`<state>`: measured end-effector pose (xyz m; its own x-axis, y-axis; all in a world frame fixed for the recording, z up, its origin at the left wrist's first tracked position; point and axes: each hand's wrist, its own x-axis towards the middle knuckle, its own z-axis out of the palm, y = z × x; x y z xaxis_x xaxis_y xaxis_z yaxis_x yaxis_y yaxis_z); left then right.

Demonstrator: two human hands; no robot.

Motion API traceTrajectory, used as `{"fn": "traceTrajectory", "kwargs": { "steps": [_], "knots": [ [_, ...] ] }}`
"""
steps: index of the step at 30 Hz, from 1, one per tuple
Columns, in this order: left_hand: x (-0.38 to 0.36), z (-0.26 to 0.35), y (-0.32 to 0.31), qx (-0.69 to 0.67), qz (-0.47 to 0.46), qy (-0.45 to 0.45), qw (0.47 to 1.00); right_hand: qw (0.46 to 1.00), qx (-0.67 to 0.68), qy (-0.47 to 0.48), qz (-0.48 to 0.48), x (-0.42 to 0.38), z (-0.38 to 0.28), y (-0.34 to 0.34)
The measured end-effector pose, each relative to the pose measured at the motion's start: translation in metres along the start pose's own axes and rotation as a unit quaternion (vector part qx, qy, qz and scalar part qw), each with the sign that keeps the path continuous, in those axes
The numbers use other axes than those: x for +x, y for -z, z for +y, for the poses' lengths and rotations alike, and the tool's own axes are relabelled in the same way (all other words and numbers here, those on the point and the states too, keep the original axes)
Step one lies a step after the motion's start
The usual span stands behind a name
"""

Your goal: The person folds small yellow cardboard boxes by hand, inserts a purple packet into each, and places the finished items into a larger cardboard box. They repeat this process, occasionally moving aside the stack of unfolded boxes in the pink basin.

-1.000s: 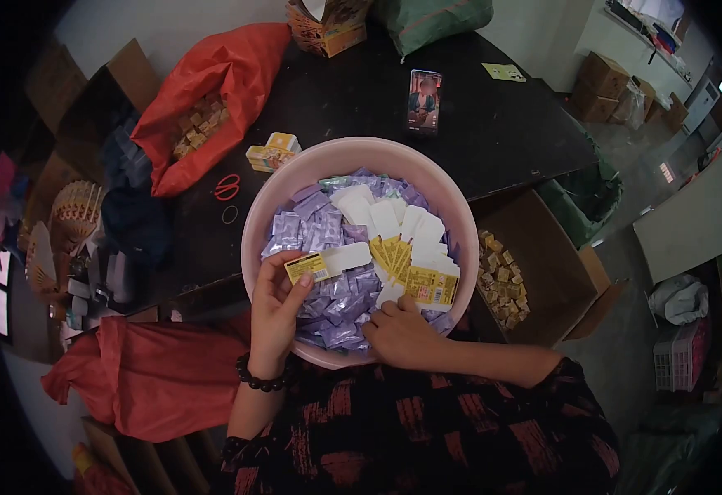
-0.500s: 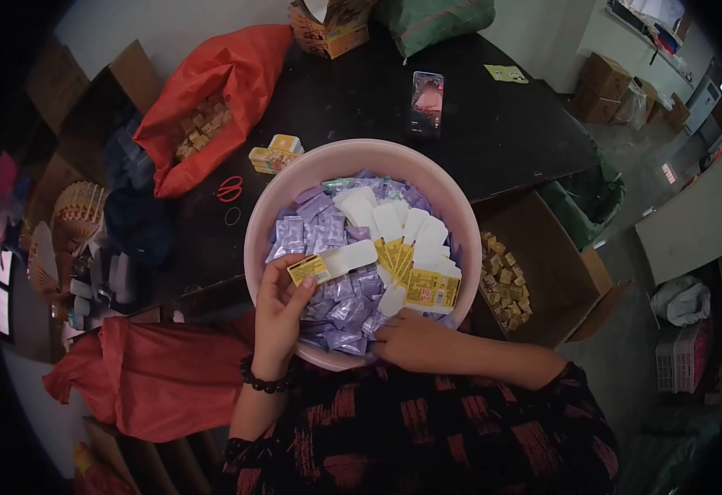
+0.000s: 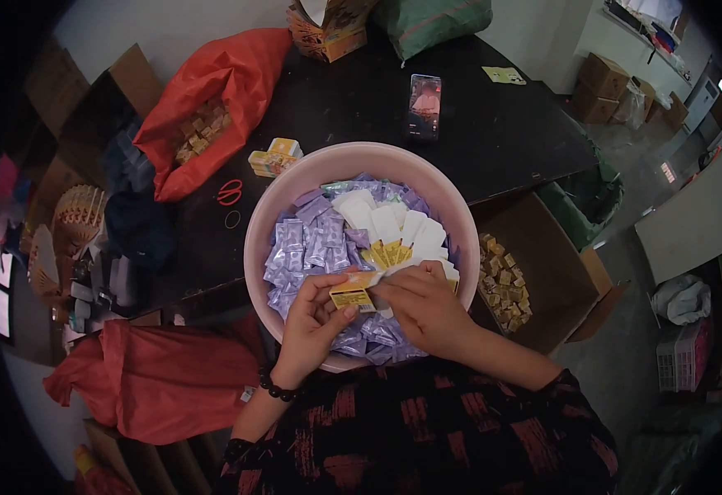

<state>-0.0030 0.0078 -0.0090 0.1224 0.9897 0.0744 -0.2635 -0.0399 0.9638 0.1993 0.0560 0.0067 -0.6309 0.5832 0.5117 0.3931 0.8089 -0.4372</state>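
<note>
My left hand [image 3: 313, 323] grips a small yellow carton [image 3: 353, 295] between thumb and fingers, above a pink tub [image 3: 259, 210]. Close against the carton's right end, my right hand [image 3: 423, 307] has its fingers pinched together; what they hold there is hidden. Purple sachets [image 3: 316, 239] fill the tub beneath both hands. On top of them, beyond my right hand, lies a fan of flat cartons [image 3: 387, 223] with white flaps and yellow sides, partly covered by that hand.
Behind the tub, a phone [image 3: 424, 107] stands on the black table [image 3: 493, 124]. Red scissors [image 3: 229, 192] and yellow packs [image 3: 275, 157] lie left, near a red bag [image 3: 241, 70] of small boxes. Right of the tub, a cardboard box [image 3: 555, 264] holds small yellow boxes.
My right hand has risen from the sachets to the carton's right end. My left hand has brought the carton slightly right and lower, turning it.
</note>
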Motion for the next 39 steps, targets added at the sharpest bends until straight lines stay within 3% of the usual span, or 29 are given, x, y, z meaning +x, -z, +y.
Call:
{"fn": "traceTrajectory", "kwargs": {
  "steps": [2, 4, 5, 9, 12, 15, 18, 20, 22, 24, 26, 30, 32, 35, 36, 38, 39],
  "knots": [
    [0.002, 0.0, -0.002, -0.035, 0.023, -0.002, 0.999, 0.99, 0.046, -0.024, 0.13, 0.006, -0.008, 0.007],
    [0.001, -0.004, -0.003, -0.072, 0.045, -0.005, 0.996, 0.988, 0.056, -0.005, 0.143, -0.001, 0.0, -0.001],
    [-0.003, -0.008, -0.002, -0.151, 0.012, 0.042, 0.988, 0.985, 0.066, 0.014, 0.158, -0.004, 0.003, -0.003],
    [-0.002, -0.004, -0.005, -0.318, -0.047, 0.174, 0.931, 0.984, 0.071, 0.05, 0.159, -0.005, 0.003, -0.004],
    [-0.003, 0.005, -0.01, -0.336, -0.039, 0.202, 0.919, 0.987, 0.081, 0.105, 0.093, -0.004, -0.002, -0.008],
    [0.0, 0.017, -0.017, -0.314, -0.062, 0.217, 0.922, 0.985, 0.139, 0.082, 0.059, -0.006, -0.009, -0.007],
    [0.001, 0.01, -0.014, -0.254, -0.066, 0.22, 0.939, 0.98, 0.149, 0.034, 0.126, -0.009, -0.007, -0.014],
    [0.001, 0.005, -0.012, -0.219, -0.064, 0.232, 0.945, 0.937, 0.333, -0.077, 0.072, -0.012, -0.003, -0.021],
    [0.001, 0.005, -0.011, -0.184, -0.063, 0.243, 0.95, 0.952, 0.294, -0.039, 0.078, -0.012, 0.002, -0.026],
    [-0.001, 0.007, -0.015, -0.289, -0.081, 0.212, 0.93, 0.964, 0.254, 0.0, 0.081, -0.013, 0.003, -0.028],
    [-0.004, 0.011, -0.02, -0.275, -0.084, 0.19, 0.939, 0.943, 0.306, -0.069, 0.113, -0.013, 0.002, -0.03],
    [-0.007, 0.006, -0.019, -0.211, -0.075, 0.153, 0.963, 0.919, 0.382, -0.046, 0.085, -0.011, 0.004, -0.021],
    [-0.007, 0.004, -0.019, -0.191, -0.077, 0.14, 0.969, 0.848, 0.51, -0.095, 0.106, -0.011, 0.003, -0.029],
    [-0.006, -0.001, -0.017, -0.15, -0.08, 0.123, 0.978, 0.833, 0.528, -0.134, 0.092, -0.011, 0.005, -0.026],
    [-0.006, -0.002, -0.016, -0.131, -0.08, 0.12, 0.981, 0.833, 0.529, -0.134, 0.092, -0.011, 0.007, -0.023],
    [-0.006, -0.005, -0.015, -0.121, -0.08, 0.11, 0.983, 0.919, 0.389, -0.015, 0.06, -0.011, 0.012, -0.019],
    [-0.007, -0.005, -0.015, -0.111, -0.08, 0.099, 0.986, 0.919, 0.39, -0.016, 0.06, -0.011, 0.014, -0.016]
  ]
}}
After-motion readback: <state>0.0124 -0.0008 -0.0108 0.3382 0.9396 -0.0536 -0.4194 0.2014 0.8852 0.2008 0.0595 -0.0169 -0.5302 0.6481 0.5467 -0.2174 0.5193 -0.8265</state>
